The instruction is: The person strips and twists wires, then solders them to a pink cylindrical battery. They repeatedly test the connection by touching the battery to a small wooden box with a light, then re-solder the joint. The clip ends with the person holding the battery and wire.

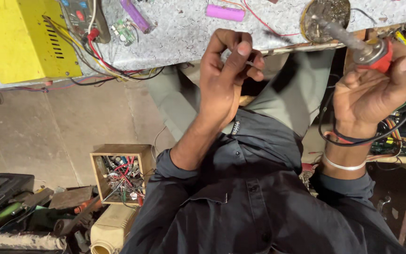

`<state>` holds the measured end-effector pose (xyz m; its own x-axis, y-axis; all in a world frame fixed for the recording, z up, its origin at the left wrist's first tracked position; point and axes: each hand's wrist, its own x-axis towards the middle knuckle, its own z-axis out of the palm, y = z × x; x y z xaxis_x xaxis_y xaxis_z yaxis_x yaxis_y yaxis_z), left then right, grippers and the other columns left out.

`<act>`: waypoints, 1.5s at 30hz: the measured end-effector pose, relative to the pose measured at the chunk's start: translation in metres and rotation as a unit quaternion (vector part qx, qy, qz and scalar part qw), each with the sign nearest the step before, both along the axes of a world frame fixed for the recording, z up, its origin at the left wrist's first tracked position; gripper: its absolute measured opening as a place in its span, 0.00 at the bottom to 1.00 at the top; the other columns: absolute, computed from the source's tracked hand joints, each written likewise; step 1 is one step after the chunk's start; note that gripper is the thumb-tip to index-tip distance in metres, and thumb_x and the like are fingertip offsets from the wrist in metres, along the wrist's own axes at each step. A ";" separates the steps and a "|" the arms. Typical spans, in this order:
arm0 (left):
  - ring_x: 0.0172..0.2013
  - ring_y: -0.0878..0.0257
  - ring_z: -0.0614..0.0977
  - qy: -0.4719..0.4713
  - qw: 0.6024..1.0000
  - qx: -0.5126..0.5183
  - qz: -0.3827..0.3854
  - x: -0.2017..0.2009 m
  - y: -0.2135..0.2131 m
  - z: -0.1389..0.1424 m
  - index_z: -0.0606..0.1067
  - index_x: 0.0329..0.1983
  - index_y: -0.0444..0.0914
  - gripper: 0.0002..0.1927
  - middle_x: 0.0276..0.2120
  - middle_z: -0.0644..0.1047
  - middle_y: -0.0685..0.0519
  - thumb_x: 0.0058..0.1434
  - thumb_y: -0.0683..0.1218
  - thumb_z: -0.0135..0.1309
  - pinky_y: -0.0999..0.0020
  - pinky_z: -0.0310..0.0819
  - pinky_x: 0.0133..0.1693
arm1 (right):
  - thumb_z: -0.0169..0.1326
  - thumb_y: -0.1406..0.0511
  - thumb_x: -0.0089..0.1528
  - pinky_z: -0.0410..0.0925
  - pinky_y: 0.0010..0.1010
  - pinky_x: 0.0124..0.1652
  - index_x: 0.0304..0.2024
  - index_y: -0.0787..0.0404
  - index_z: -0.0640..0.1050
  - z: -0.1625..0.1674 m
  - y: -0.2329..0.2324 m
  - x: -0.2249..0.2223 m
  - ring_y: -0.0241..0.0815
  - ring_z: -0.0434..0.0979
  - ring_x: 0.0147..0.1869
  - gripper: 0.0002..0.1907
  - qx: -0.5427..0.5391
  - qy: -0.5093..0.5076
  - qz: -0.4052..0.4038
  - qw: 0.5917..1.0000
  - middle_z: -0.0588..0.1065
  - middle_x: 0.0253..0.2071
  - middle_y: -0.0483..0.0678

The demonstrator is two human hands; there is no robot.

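My left hand [226, 75] is raised in front of the table edge, its thumb and fingers pinched on a thin bit of wire [250, 62] that barely shows. My right hand [370, 94] grips a soldering iron [370, 51] by its red handle. The iron's metal shaft points up and left over a round tin [312, 21] on the speckled grey table [184, 42]. A black cord [353, 141] loops around my right wrist, just above a silver bangle. The two hands are apart.
On the table lie a yellow metal box [24, 37], two purple cylindrical cells [225, 12] [137, 15], a small green circuit board [124, 32] and red and black wires [104, 63]. A wooden box of parts [121, 171] and tools stand on the floor at lower left. Circuit boards [400, 138] sit at right.
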<state>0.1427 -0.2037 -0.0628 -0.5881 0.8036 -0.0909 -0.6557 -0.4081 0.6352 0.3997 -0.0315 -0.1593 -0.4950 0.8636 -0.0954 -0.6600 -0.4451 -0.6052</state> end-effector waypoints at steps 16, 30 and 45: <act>0.39 0.69 0.78 0.303 0.949 -0.036 0.075 0.013 0.012 0.015 0.65 0.47 0.33 0.08 0.44 0.70 0.51 0.75 0.32 0.51 0.74 0.83 0.40 | 0.49 0.57 0.79 0.65 0.29 0.25 0.38 0.63 0.67 0.010 -0.020 0.008 0.47 0.73 0.27 0.19 0.016 -0.109 -0.017 0.994 0.77 0.37 0.59; 0.39 0.69 0.80 0.403 0.910 -0.071 0.063 0.007 0.016 0.008 0.68 0.51 0.35 0.08 0.44 0.71 0.52 0.74 0.33 0.53 0.77 0.80 0.39 | 0.50 0.59 0.80 0.63 0.30 0.25 0.32 0.62 0.62 0.012 -0.015 0.002 0.50 0.75 0.26 0.23 0.065 -0.090 -0.016 0.994 0.75 0.33 0.59; 0.38 0.71 0.79 0.403 0.908 -0.091 0.067 0.008 0.017 0.009 0.69 0.50 0.36 0.08 0.43 0.72 0.53 0.73 0.34 0.54 0.77 0.76 0.38 | 0.50 0.59 0.81 0.64 0.32 0.25 0.34 0.64 0.63 0.008 -0.014 0.004 0.52 0.74 0.26 0.23 0.079 -0.099 -0.010 0.992 0.75 0.34 0.61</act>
